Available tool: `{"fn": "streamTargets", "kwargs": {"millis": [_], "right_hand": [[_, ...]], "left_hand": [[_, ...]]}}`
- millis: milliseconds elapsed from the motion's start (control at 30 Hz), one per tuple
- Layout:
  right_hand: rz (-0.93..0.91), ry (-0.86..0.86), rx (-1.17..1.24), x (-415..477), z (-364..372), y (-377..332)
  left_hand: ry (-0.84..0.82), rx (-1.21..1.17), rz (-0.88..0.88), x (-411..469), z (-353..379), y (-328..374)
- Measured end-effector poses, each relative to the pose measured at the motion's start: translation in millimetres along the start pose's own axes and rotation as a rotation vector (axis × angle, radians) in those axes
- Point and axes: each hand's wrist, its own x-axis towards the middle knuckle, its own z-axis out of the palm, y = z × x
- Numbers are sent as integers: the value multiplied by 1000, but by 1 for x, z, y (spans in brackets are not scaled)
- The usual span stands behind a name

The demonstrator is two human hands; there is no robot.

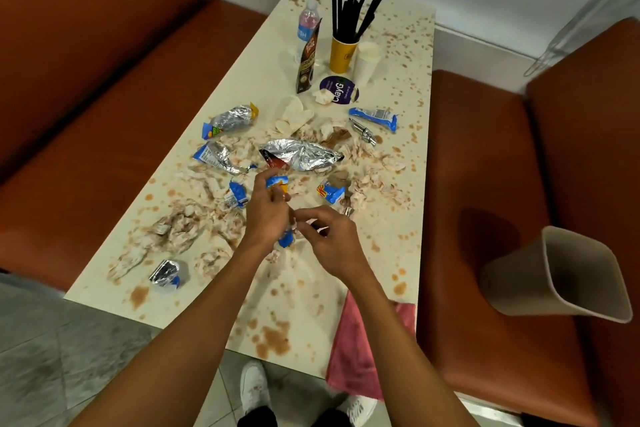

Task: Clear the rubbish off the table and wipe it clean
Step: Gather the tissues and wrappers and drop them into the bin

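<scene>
Table (pixel 256 80): cream top, spattered throughout with brown stains (pixel 273 340) and littered with rubbish. Not cleared, not wiped.

Left hand (pixel 268 215): over the table centre, fingers curled round a bunch of blue and orange wrappers (pixel 277 182).

Right hand (pixel 334 241): just beside the left hand, at its 4 o'clock, with fingers curled and tips pointing at it. Whether it pinches anything cannot be told.

Taking the hands as centre:
- 12 o'clock, near: large foil wrapper (pixel 304 154), flattened and lying on torn tissue.
- 12 o'clock, far end: yellow cup (pixel 341 54) holding black straws, with a water bottle (pixel 306 22) to its left.
- 9 o'clock: crumpled stained tissue (pixel 180 229).
- 5 o'clock: pink cloth (pixel 349 350), draped over the near table edge.
- 3 o'clock, well apart: beige bin (pixel 561 274), tilted on the orange bench seat (pixel 485 149).
</scene>
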Motion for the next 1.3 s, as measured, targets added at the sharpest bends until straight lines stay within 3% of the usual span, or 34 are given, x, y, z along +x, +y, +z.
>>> {"fn": "streamTargets", "kwargs": {"millis": [133, 267, 367, 533, 700, 933, 1133, 1300], "right_hand": [[77, 154, -39, 2, -16, 16], [141, 272, -284, 15, -30, 37], [90, 164, -373, 27, -35, 42], [0, 33, -882, 46, -33, 47], [8, -81, -1051, 54, -31, 48], [40, 35, -805, 42, -31, 45], [153, 297, -159, 31, -31, 22], [190, 366, 66, 23, -21, -8]], "left_hand": [[17, 134, 20, 2, -6, -4], [-40, 130, -45, 5, -5, -8], [-49, 90, -90, 5, -2, -5], [-64, 52, -144, 5, 3, -2], [-95, 39, -131, 1, 5, 2], [-85, 27, -124, -5, 10, 8], [-110, -27, -179, -9, 21, 16], [-121, -138, -256, -15, 33, 26]]}}
